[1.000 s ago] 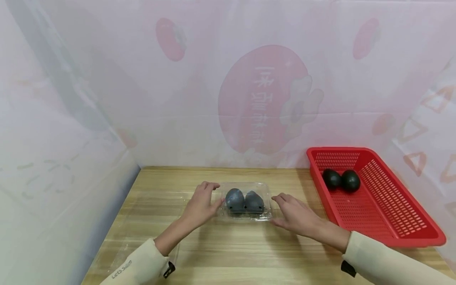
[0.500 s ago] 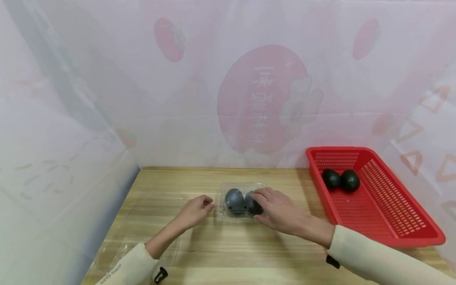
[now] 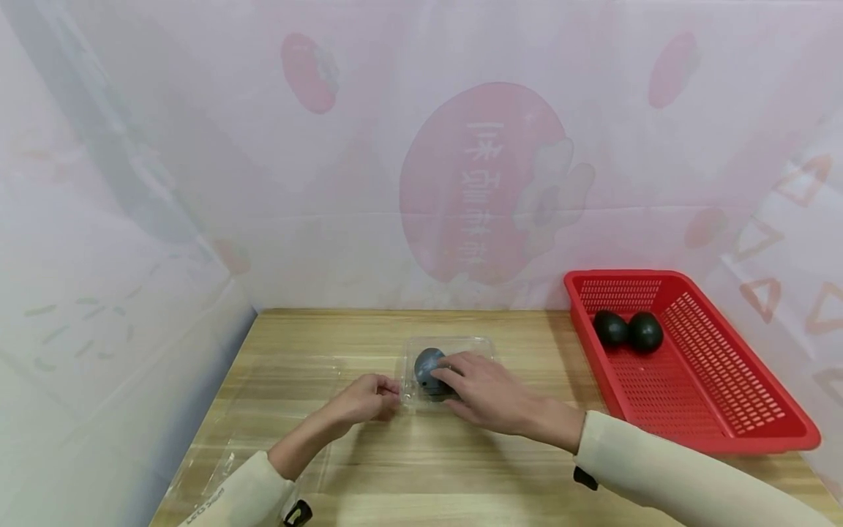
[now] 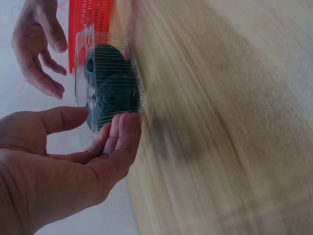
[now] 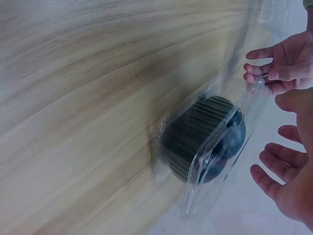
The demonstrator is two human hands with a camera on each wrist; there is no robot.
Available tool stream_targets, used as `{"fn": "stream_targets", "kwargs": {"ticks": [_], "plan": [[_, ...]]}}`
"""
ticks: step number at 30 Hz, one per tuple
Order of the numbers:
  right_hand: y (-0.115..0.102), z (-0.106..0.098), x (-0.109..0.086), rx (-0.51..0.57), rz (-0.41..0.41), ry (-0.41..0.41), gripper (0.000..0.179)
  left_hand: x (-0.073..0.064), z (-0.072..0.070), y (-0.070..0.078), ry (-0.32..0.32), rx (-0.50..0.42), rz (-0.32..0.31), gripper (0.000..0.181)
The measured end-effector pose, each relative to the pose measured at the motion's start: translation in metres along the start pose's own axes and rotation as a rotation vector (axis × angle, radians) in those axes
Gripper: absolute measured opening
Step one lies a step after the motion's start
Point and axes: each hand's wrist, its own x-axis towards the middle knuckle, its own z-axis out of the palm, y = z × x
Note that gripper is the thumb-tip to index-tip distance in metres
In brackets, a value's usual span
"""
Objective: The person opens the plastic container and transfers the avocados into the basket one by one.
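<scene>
I find the clear plastic clamshell [image 3: 477, 345] on the wooden table [image 3: 421, 468], two dark avocados [image 3: 428, 366] inside. Above it, the right hand [image 3: 490, 391] has relaxed, parted fingers. The left hand [image 3: 364, 399], loosely spread, is at its left end; contact I cannot confirm. The red plastic basket [image 3: 685, 395] holds two more avocados [image 3: 645, 332].

Soft light casts blurred shadows on the table [image 3: 408, 476].

The left hand [image 3: 365, 401] and right hand [image 3: 490, 395] are bare. The left sleeve [image 3: 246, 484] and right sleeve [image 3: 678, 468] are long and pale cream; small dark lettering [image 3: 205, 506], too blurred to read, runs along the left one. A small black device [image 3: 585, 478] shows at each cuff [image 3: 588, 441].
</scene>
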Motion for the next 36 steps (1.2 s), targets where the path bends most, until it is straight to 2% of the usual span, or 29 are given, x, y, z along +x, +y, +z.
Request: {"fn": "stream_targets", "kwargs": {"ticks": [5, 11, 20, 28, 36], "plan": [[-0.005, 0.007, 0.008, -0.008, -0.036, -0.011, 0.043, 0.000, -0.004, -0.003, -0.083, -0.044, -0.005, 0.019], [-0.011, 0.014, 0.019, -0.013, -0.078, -0.018, 0.038, 0.002, -0.008, -0.007, -0.122, -0.048, -0.004, 0.014], [-0.019, 0.027, 0.032, -0.044, -0.142, 0.049, 0.024, 0.002, -0.008, -0.009, -0.124, -0.081, -0.029, 0.015], [-0.022, 0.036, 0.037, -0.055, -0.123, 0.049, 0.014, 0.004, -0.007, -0.010, -0.119, -0.086, -0.035, 0.011], [-0.022, 0.040, 0.042, -0.120, -0.135, 0.078, 0.008, 0.007, -0.007, -0.011, -0.126, -0.094, -0.039, 0.011]]}}
